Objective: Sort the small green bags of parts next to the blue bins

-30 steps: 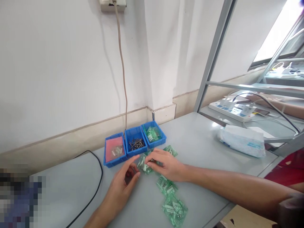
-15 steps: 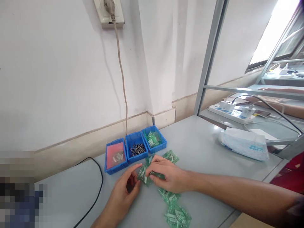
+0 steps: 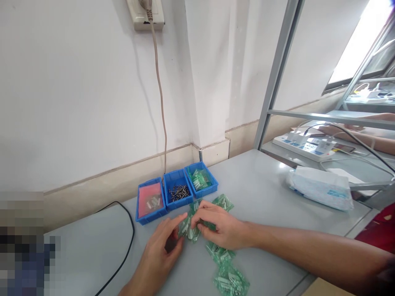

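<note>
A small green see-through plastic bag (image 3: 186, 228) with pale slender parts inside is between my hands on the grey table. My left hand (image 3: 163, 246) curls at the bag's left edge, its index finger stretched along the top and its thumb and other fingers closed on the edge. From the right, my right hand (image 3: 217, 225) pinches the same bag with bent fingers; the fingertips partly hide it. More green bags lie around the right hand: one behind it (image 3: 224, 201), one below the wrist (image 3: 219, 251), and one nearest me (image 3: 231, 280).
Three blue bins stand by the wall: one with pink material and a clear bag (image 3: 151, 222), one with dark screws (image 3: 180, 204), one with green bags (image 3: 207, 191). A tissue pack (image 3: 321, 189) lies right, before a metal frame (image 3: 274, 78). A black cable (image 3: 132, 234) crosses the left.
The view has shifted slightly. Both hands stay at the same green bag, the right hand having moved a little to the right along it.
</note>
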Available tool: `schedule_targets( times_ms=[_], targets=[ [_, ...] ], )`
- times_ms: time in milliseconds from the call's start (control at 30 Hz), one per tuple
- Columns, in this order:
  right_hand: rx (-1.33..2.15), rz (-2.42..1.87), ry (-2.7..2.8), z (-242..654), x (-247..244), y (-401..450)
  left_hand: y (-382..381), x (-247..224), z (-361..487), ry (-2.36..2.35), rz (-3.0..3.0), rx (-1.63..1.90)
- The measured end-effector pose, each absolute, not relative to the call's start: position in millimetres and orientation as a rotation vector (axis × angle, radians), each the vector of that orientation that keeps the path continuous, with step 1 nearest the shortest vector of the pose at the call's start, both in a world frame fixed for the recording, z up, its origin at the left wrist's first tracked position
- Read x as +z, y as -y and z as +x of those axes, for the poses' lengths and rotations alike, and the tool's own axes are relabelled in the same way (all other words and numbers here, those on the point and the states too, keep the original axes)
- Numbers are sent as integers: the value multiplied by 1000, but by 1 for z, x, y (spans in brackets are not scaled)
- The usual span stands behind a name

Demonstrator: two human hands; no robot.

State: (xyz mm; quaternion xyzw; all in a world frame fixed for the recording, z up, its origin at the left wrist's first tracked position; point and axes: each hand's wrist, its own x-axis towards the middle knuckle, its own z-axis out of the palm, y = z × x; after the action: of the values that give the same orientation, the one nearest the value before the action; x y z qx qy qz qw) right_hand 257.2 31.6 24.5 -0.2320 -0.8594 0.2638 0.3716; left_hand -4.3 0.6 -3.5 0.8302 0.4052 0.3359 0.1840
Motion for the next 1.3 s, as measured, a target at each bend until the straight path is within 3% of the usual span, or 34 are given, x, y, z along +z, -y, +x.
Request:
schedule_targets(
  times_ms=[800, 1300],
  targets=[
    [650, -557, 2257, 258, 14, -41, 1, 2, -3, -1179, 2432, 993],
    [676, -726, 2220, 257, 15, -37, 4, 6, 2, -1102, 2632, 840]
  ],
)
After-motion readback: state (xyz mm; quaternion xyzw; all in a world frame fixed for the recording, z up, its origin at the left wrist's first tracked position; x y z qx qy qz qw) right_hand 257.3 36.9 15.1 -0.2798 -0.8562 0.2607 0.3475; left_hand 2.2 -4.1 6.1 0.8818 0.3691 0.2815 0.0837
